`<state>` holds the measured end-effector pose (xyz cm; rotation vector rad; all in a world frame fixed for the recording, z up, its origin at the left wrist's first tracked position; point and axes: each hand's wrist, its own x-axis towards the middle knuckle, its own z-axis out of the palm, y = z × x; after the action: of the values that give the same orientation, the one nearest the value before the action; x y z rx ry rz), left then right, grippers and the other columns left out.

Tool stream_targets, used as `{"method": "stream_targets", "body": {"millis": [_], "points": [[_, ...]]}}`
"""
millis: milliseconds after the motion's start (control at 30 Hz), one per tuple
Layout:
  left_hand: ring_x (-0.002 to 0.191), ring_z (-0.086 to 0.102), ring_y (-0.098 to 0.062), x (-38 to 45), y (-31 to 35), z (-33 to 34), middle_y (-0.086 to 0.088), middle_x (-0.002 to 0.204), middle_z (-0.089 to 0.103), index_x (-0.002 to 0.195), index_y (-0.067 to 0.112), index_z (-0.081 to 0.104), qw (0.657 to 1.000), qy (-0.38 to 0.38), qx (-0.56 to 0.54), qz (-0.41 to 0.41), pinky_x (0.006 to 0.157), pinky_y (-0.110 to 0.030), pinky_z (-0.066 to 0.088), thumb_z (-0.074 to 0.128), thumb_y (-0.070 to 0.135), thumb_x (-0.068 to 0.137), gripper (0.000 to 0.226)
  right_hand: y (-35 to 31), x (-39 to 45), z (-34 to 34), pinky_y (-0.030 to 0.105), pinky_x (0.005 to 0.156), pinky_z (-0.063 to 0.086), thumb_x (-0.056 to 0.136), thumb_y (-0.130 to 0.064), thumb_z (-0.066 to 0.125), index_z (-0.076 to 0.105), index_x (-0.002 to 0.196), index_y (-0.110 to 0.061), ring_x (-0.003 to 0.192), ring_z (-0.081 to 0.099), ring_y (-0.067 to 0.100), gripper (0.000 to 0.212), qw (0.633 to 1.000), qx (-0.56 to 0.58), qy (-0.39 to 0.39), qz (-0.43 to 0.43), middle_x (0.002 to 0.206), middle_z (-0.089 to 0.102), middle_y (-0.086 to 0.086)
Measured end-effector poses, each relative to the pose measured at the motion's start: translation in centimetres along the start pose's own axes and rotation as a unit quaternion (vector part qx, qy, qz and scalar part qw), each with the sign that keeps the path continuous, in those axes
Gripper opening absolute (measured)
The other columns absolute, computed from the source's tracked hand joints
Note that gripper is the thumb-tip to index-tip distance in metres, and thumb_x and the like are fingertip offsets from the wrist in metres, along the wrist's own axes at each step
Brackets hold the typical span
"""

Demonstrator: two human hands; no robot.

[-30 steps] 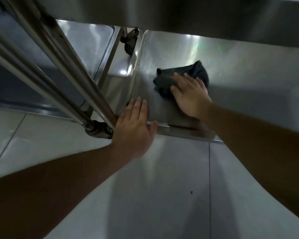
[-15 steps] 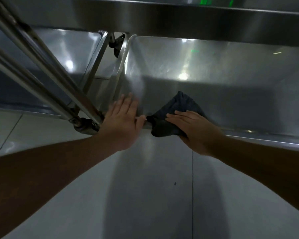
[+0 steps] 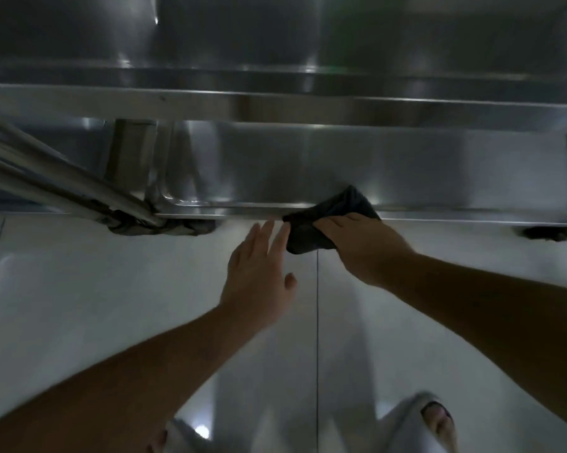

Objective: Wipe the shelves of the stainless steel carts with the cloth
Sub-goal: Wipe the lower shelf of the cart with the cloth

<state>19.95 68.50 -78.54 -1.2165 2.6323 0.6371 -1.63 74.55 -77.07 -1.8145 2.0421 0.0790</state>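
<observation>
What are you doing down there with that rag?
A person is wiping a shiny stainless steel cart's bottom shelf. The right hand grips a dark crumpled cloth draped over the shelf's front rim. The left hand is open beside it, fingers straight, above the pale tiled floor and not holding anything.

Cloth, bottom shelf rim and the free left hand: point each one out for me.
cloth (image 3: 311, 235): head view, on the dark fold hanging below the rim.
bottom shelf rim (image 3: 229, 211): head view, on its bare front lip.
left hand (image 3: 257, 273): head view, on the back of the hand.
</observation>
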Motion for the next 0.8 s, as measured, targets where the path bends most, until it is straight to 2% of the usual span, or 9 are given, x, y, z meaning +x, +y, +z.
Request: {"method": "stream_targets", "body": {"millis": [67, 133, 233, 367, 533, 700, 800], "points": [[0.163, 0.004, -0.026, -2.7, 1.0, -1.0, 0.000, 0.177, 0.004, 0.167, 0.031, 0.002, 0.999, -0.036, -0.014, -0.017, 0.126, -0.046, 0.015, 0.065, 0.041, 0.099, 0.094, -1.0, -2.8, -0.9, 0.043, 0.094, 0.058, 0.096, -0.006, 0.057, 0.053, 0.137, -0.032, 0.106, 0.067, 0.023, 0.048, 0.995, 0.049, -0.077, 0.036, 0.122, 0.068, -0.004], [0.164, 0.001, -0.025, -5.8, 2.1, -2.4, 0.001, 0.177, 0.003, 0.167, 0.032, 0.003, 0.995, -0.095, -0.008, -0.037, 0.128, -0.048, 0.015, 0.059, 0.042, 0.101, 0.087, -2.0, -6.5, -1.6, 0.045, 0.085, 0.059, 0.095, -0.005, 0.054, 0.052, 0.129, -0.033, 0.095, 0.065, 0.023, 0.044, 0.982, 0.080, -0.155, 0.075, 0.106, 0.065, -0.006], [0.164, -0.002, -0.024, -10.4, 5.1, -6.1, 0.003, 0.178, 0.001, 0.168, 0.032, 0.005, 0.976, -0.204, 0.011, -0.077, 0.129, -0.051, 0.011, 0.048, 0.045, 0.104, 0.077, -3.7, -12.8, -3.7, 0.043, 0.081, 0.057, 0.096, -0.007, 0.053, 0.051, 0.130, -0.029, 0.087, 0.062, 0.022, 0.041, 0.962, 0.119, -0.209, 0.126, 0.103, 0.062, -0.002], [0.164, 0.001, -0.024, -15.7, 10.2, -13.9, 0.002, 0.178, 0.003, 0.169, 0.029, 0.003, 0.958, -0.269, 0.057, -0.088, 0.129, -0.051, 0.010, 0.041, 0.046, 0.106, 0.075, -6.0, -20.0, -10.5, 0.041, 0.082, 0.057, 0.098, -0.009, 0.051, 0.052, 0.126, -0.025, 0.090, 0.062, 0.022, 0.033, 0.940, 0.160, -0.244, 0.175, 0.103, 0.061, 0.000], [0.164, 0.001, -0.023, -20.5, 17.8, -27.0, 0.003, 0.178, 0.002, 0.169, 0.029, -0.001, 0.949, -0.285, 0.072, -0.116, 0.130, -0.049, 0.009, 0.040, 0.044, 0.108, 0.075, -7.2, -26.9, -24.4, 0.040, 0.082, 0.056, 0.094, -0.007, 0.048, 0.048, 0.125, -0.027, 0.093, 0.062, 0.024, 0.036, 0.935, 0.159, -0.249, 0.198, 0.108, 0.062, 0.001], [0.161, 0.017, -0.022, -22.9, 24.4, -39.7, 0.003, 0.175, 0.018, 0.169, 0.028, 0.008, 0.970, -0.210, 0.052, -0.109, 0.128, -0.048, 0.024, 0.044, 0.043, 0.106, 0.074, -8.1, -30.9, -38.5, 0.040, 0.083, 0.056, 0.091, -0.004, 0.051, 0.049, 0.128, -0.027, 0.098, 0.064, 0.025, 0.043, 0.953, 0.131, -0.200, 0.185, 0.111, 0.062, 0.001], [0.160, 0.020, -0.023, -23.2, 27.7, -47.6, 0.002, 0.173, 0.022, 0.168, 0.027, 0.012, 0.984, -0.160, 0.042, -0.067, 0.128, -0.047, 0.024, 0.045, 0.042, 0.106, 0.073, -8.8, -32.8, -47.2, 0.041, 0.079, 0.057, 0.092, -0.007, 0.053, 0.050, 0.126, -0.031, 0.091, 0.063, 0.023, 0.042, 0.962, 0.108, -0.150, 0.203, 0.107, 0.062, -0.002]]}}
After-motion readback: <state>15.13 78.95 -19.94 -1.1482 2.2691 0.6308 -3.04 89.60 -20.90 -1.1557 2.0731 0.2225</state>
